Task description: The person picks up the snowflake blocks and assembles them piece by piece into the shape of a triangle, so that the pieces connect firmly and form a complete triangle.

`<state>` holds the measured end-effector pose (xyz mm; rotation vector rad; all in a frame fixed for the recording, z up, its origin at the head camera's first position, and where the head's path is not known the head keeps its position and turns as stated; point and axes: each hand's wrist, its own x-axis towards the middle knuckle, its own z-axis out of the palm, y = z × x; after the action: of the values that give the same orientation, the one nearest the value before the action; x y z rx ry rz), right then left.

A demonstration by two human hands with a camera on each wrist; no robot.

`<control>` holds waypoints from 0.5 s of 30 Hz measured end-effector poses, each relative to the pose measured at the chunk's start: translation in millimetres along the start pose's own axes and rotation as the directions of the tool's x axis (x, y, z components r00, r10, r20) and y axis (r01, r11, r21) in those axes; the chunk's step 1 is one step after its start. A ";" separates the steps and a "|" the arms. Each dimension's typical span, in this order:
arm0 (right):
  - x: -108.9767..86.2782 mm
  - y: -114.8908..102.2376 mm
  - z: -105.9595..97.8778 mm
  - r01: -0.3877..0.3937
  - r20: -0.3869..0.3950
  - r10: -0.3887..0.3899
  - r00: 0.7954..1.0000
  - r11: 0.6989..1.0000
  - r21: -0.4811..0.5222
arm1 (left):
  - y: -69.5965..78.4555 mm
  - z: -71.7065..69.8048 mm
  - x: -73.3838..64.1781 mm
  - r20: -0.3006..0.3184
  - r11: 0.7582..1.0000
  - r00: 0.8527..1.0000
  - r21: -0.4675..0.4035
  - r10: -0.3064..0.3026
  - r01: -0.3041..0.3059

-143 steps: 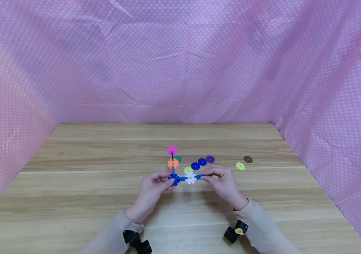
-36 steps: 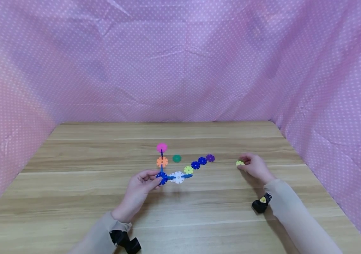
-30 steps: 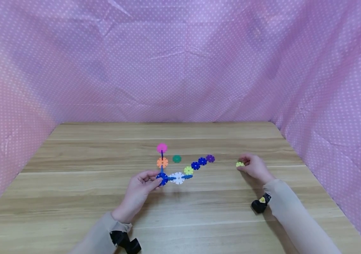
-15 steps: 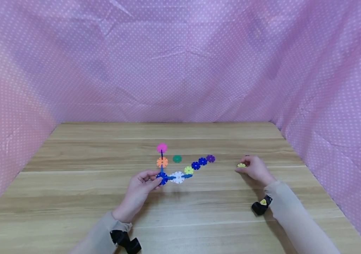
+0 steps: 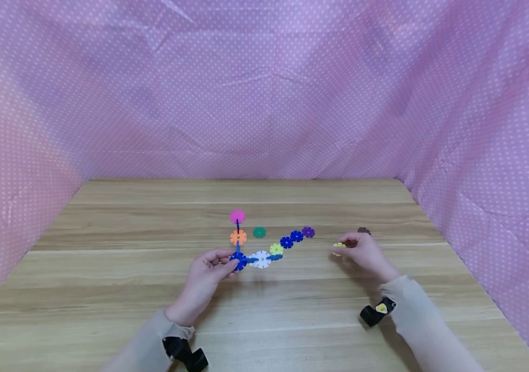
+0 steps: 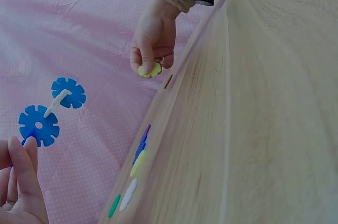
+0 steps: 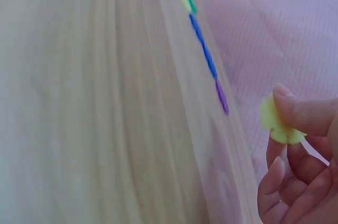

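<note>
My left hand [image 5: 205, 279] pinches a dark blue slotted snowflake disc [image 5: 238, 261] at the corner of a joined chain of discs. From it one arm runs up through an orange disc [image 5: 238, 237] to a pink disc [image 5: 238, 216]. The other arm runs right through a white disc [image 5: 261, 259] to a blue disc [image 5: 275, 257] seen edge-on. In the left wrist view two blue discs [image 6: 68, 93] show with a white one between them. My right hand [image 5: 362, 254] holds a yellow snowflake disc [image 7: 278, 121] between thumb and fingers, lifted above the table.
On the wooden table [image 5: 152, 217] lie a green disc [image 5: 259, 232], a yellow-green disc [image 5: 276, 249], two dark blue discs [image 5: 286, 242] and a purple disc [image 5: 308, 232]. A brown disc [image 5: 364, 230] lies behind my right hand. Pink dotted cloth [image 5: 264, 103] surrounds the table.
My right hand let go of the chain's right end, reached right and took the yellow disc off the table. It now moves left with it. My left hand shifted slightly left with the chain.
</note>
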<state>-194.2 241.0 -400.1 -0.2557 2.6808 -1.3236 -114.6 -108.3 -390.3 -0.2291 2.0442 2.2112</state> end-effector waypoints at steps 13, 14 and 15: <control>-14.4 -27.7 26.8 0.009 0.098 -0.023 0.995 0.989 0.147 | -1.1 3.1 0.1 0.000 1.000 1.000 -0.020 0.007 -0.007; -14.8 -29.8 28.7 0.011 0.101 -0.027 0.995 0.988 0.152 | -1.0 3.4 0.1 -0.002 1.000 1.000 -0.021 0.006 -0.006; -15.1 -31.9 30.5 0.013 0.104 -0.030 0.994 0.987 0.160 | -0.7 3.9 0.0 -0.003 1.000 1.000 -0.021 0.006 -0.006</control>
<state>-170.5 201.6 -392.3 -0.3267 2.4769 -1.4769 -114.6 -104.4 -390.7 -0.2289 2.0260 2.2385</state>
